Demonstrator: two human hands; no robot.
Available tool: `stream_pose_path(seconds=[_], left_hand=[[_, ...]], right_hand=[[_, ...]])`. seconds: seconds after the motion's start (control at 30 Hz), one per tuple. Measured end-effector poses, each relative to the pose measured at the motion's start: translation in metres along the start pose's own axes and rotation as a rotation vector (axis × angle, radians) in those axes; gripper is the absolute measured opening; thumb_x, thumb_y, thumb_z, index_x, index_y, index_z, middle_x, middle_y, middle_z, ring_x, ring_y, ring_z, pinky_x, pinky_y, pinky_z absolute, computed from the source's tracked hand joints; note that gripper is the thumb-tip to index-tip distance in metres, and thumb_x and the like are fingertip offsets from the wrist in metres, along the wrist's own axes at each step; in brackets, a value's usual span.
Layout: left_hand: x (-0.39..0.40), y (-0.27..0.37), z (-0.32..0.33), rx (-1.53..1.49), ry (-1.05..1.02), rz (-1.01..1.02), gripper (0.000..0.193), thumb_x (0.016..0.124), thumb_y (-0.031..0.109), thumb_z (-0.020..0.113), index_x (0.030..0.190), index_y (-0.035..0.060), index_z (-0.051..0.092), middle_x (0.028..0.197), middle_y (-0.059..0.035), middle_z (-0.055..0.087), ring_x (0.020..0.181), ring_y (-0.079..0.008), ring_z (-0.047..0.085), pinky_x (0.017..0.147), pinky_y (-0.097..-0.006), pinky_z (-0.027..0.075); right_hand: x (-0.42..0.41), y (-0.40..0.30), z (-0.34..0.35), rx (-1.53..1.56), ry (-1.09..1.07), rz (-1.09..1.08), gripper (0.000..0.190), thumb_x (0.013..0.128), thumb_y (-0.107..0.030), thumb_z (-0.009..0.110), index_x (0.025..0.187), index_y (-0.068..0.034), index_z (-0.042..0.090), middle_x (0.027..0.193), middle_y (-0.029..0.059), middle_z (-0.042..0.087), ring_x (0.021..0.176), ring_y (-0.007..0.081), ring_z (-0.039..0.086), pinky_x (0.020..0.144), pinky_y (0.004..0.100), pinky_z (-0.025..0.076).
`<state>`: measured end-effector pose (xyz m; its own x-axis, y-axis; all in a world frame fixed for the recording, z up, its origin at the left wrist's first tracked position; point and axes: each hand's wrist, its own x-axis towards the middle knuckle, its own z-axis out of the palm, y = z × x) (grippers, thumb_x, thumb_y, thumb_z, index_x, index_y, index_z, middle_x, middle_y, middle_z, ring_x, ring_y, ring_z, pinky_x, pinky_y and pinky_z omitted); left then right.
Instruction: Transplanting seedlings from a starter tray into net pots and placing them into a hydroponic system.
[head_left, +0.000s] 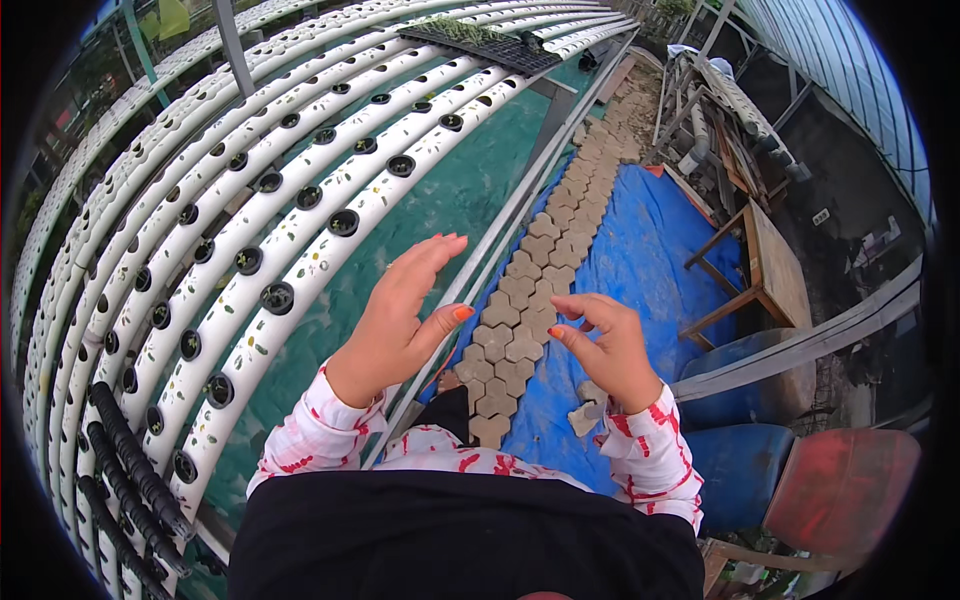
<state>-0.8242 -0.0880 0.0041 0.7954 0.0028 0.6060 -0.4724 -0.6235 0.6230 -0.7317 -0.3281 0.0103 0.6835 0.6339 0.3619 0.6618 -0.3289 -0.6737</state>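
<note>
My left hand (397, 315) hangs in the air, its fingers together and the thumb apart, with nothing in it. It is nearest to a metal rail (480, 262) and the closest white hydroponic pipe (300, 259). My right hand (604, 341) is raised above a blue tarp (637, 247), fingers curled and the thumb held apart from them, and it is empty too. Black net cups (277, 298) sit in the round holes of the pipes, some with small seedlings. Several stacks of nested black net cups (142, 465) lie across the pipes at the lower left.
A black seedling tray (510, 54) with green sprouts rests on the far pipes. Hexagonal pavers (525, 300) form a path between the rail and the tarp. To the right are a wooden table (776, 255), blue drums (735, 472), a red container (844, 487) and piled pipes (739, 105).
</note>
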Motion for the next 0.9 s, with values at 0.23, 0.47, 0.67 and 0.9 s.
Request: stream_pose_path(seconds=[0.23, 0.47, 0.67, 0.9], left_hand=[[0.128, -0.095, 0.047, -0.029, -0.025, -0.057, 0.052, 0.081, 0.020, 0.063, 0.125, 0.0004, 0.044, 0.122, -0.0197, 0.048, 0.114, -0.0353, 0.045, 0.096, -0.0402, 0.035], [0.222, -0.163, 0.067, 0.028, -0.089, -0.140, 0.053, 0.080, 0.015, 0.064, 0.126, 0.0019, 0.043, 0.122, -0.0177, 0.049, 0.112, -0.0337, 0.047, 0.095, -0.0382, 0.037], [0.290, -0.214, 0.095, 0.132, -0.056, -0.248, 0.055, 0.077, 0.012, 0.066, 0.126, 0.0019, 0.043, 0.122, -0.0176, 0.049, 0.111, -0.0328, 0.048, 0.094, -0.0377, 0.037], [0.374, -0.259, 0.137, 0.194, 0.085, -0.452, 0.054, 0.076, 0.009, 0.066, 0.125, 0.0006, 0.043, 0.120, -0.0190, 0.050, 0.111, -0.0346, 0.048, 0.093, -0.0388, 0.038]], right_hand=[[0.119, 0.112, -0.044, 0.029, 0.058, 0.202, 0.029, 0.073, -0.007, 0.068, 0.102, -0.003, 0.064, 0.084, 0.0095, 0.063, 0.074, 0.0147, 0.059, 0.060, 0.0253, 0.046], [0.264, 0.229, -0.073, 0.163, 0.062, 0.299, 0.026, 0.077, -0.005, 0.067, 0.101, 0.002, 0.062, 0.082, 0.0046, 0.064, 0.073, 0.0093, 0.058, 0.064, 0.0225, 0.046], [0.459, 0.353, -0.081, 0.155, 0.104, 0.131, 0.026, 0.075, -0.006, 0.067, 0.100, 0.000, 0.063, 0.079, 0.0059, 0.064, 0.069, 0.0104, 0.057, 0.063, 0.0245, 0.047], [0.688, 0.452, -0.066, -0.176, 0.079, 0.044, 0.044, 0.068, -0.019, 0.073, 0.106, -0.002, 0.061, 0.084, 0.0162, 0.064, 0.077, 0.0286, 0.061, 0.071, 0.0350, 0.048]])
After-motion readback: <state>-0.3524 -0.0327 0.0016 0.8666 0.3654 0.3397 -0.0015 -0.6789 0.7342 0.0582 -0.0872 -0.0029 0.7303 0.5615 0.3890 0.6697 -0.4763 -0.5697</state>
